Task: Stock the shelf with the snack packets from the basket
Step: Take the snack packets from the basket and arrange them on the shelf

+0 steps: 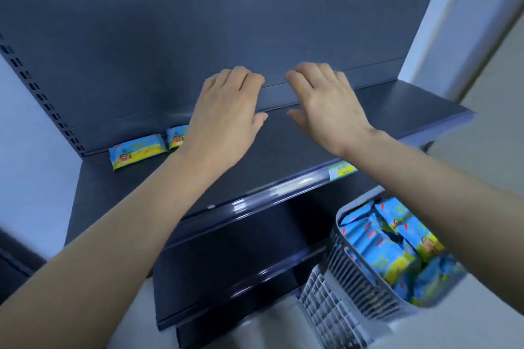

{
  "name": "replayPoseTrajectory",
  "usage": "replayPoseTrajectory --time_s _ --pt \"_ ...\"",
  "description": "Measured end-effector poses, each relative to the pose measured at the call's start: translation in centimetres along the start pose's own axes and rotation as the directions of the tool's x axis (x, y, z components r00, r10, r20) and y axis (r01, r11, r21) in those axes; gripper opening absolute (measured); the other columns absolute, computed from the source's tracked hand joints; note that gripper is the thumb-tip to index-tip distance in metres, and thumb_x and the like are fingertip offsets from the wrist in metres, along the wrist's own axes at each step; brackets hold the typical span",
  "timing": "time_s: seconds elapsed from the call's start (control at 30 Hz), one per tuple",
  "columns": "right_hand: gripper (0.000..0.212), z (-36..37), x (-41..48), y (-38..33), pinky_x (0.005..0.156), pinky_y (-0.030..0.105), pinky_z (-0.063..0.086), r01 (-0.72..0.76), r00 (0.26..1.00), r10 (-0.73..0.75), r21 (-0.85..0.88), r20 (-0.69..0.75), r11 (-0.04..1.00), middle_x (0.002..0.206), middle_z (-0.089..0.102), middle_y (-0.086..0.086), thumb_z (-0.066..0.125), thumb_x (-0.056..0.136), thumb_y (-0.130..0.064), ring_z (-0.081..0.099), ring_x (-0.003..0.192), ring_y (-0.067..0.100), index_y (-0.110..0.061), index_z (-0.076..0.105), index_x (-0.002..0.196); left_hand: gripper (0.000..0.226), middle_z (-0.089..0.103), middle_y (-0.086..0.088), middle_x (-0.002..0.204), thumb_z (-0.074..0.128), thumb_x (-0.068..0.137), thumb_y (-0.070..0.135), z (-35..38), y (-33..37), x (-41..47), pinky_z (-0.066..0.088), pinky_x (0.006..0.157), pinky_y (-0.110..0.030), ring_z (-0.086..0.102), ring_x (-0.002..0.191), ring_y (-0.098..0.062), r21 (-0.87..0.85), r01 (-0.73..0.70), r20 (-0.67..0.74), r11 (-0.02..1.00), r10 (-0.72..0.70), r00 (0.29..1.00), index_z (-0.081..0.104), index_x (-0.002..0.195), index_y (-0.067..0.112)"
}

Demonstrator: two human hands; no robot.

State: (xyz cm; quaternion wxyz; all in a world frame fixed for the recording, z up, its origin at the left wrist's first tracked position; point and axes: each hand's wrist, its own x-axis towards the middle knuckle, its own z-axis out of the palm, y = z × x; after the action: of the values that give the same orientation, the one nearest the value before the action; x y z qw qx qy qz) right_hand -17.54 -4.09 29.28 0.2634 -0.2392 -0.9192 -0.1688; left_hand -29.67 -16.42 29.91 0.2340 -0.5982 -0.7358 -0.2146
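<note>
Two blue and yellow snack packets lie at the back left of the dark top shelf [283, 156]: one packet [137, 151] in full view, a second packet [177, 136] partly hidden behind my left wrist. My left hand [226, 113] and my right hand [326, 105] hover side by side over the middle of that shelf, palms down, fingers loosely bent toward the back panel, holding nothing. A grey slatted basket [351, 278] at the lower right holds several more of the same packets [380, 246].
A dark back panel [226, 22] rises behind the shelf, with a slotted upright [42, 96] at its left. A yellow-green price label [341, 170] sits on the shelf's front rail. Two lower shelves [226, 272] lie beneath. A pale wall stands to the right.
</note>
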Motion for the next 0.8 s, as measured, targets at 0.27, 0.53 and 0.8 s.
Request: replayPoseTrajectory --time_s 0.27,0.53,0.8 --pt "0.052 1.6 -10.3 13.8 0.1 0.04 0.029 -0.203 0.915 0.228 -0.108 0.333 0.973 0.136 0.045 0.011 0.06 0.088 -0.026 0.038 0.127 0.032 -0.009 0.044 0.134 0.045 0.052 -0.008 0.125 0.063 0.087 0.028 10.2 14.2 2.3 0.032 0.102 -0.036 0.047 0.119 -0.028 -0.22 -0.12 0.243 0.968 0.174 0.954 0.05 0.126 0.01" --pt "0.048 9.8 -19.6 25.6 0.104 0.036 0.031 -0.076 0.727 0.085 -0.043 0.681 0.996 0.14 0.044 0.005 0.055 0.091 -0.029 0.035 0.132 0.025 -0.017 0.043 0.136 0.04 0.055 -0.007 0.119 0.063 0.085 0.031 22.6 24.7 0.7 0.04 0.095 -0.036 0.05 0.114 -0.027 -0.196 -0.03 0.584 0.98 0.141 0.8 0.053 0.119 0.01" --pt "0.055 18.1 -25.1 29.9 0.103 0.043 0.035 0.153 0.446 -0.139 0.078 0.884 0.985 0.144 0.041 0.008 0.056 0.091 -0.025 0.031 0.136 0.028 -0.019 0.037 0.143 0.038 0.056 -0.013 0.116 0.062 0.084 0.025 30.8 28.0 -4.5 0.045 0.089 -0.04 0.054 0.11 -0.032 -0.015 0.163 0.823 0.987 -0.08 0.563 0.051 0.115 0.006"
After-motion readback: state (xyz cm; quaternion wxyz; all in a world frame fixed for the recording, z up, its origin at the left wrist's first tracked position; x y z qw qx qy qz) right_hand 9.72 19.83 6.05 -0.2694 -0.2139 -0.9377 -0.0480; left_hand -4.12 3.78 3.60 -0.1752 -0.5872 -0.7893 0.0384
